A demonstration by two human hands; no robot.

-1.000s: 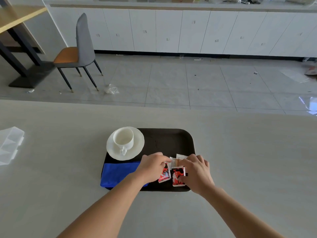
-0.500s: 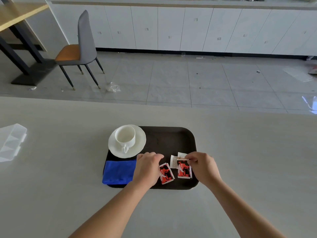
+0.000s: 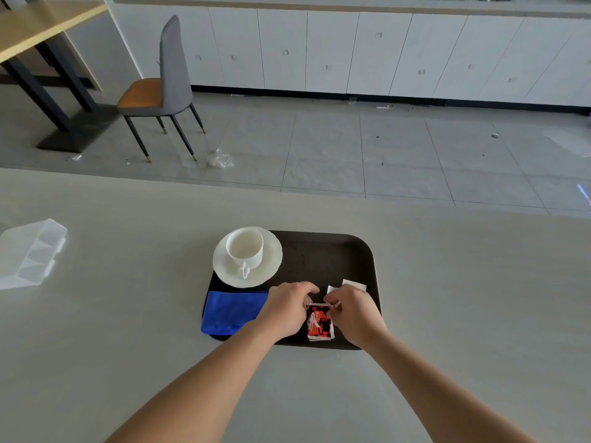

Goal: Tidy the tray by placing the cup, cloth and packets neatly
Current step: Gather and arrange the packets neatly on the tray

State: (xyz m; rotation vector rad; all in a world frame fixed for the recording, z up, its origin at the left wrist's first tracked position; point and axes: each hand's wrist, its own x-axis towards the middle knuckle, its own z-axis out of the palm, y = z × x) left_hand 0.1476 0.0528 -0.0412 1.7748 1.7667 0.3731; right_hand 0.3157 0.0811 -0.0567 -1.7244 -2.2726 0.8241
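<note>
A dark tray (image 3: pixel 332 251) lies on the pale table. At its far left a white cup (image 3: pixel 244 247) stands on a white saucer (image 3: pixel 268 266). A folded blue cloth (image 3: pixel 232 310) fills the tray's near left corner. Red packets (image 3: pixel 319 322) lie stacked at the tray's near edge. My left hand (image 3: pixel 287 310) and my right hand (image 3: pixel 356 311) pinch the stack's top edge from either side. White packets (image 3: pixel 354 285) peek out behind my right hand.
A clear plastic compartment box (image 3: pixel 30 254) sits at the table's left edge. Beyond the table lie a tiled floor, a grey chair (image 3: pixel 163 87) with an orange seat, a wooden table and white cabinets.
The two red packets, side by side before, now sit in one stack between my hands. Both hands have closed in on them.
</note>
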